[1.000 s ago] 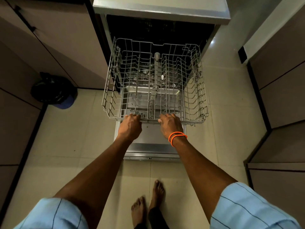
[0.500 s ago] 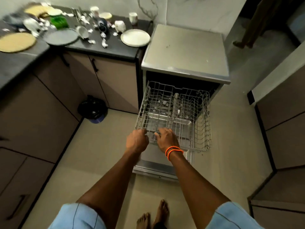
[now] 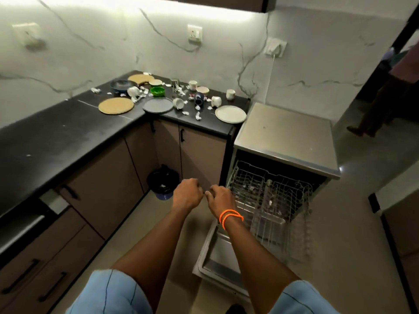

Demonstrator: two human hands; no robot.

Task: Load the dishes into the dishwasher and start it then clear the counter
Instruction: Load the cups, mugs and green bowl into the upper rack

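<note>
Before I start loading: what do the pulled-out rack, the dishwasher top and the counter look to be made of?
Rack: thin wire grid, pale grey, probably coated steel.
Dishwasher top: flat matte silver-grey sheet, likely brushed metal.
Counter: black polished slab with soft reflections, stone or a look-alike; I cannot tell which.

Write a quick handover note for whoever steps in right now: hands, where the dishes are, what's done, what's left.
Hands: left hand and right hand loosely curled, holding nothing, beside the rack.
Things: wire dishwasher rack pulled out over the open door, no dishes visible in it. White round plate, grey round plate, green bowl, cups and crumpled wrappers sit on the black counter.
Done: dishwasher open.
Left: load dishes, start it, clear counter.
</note>
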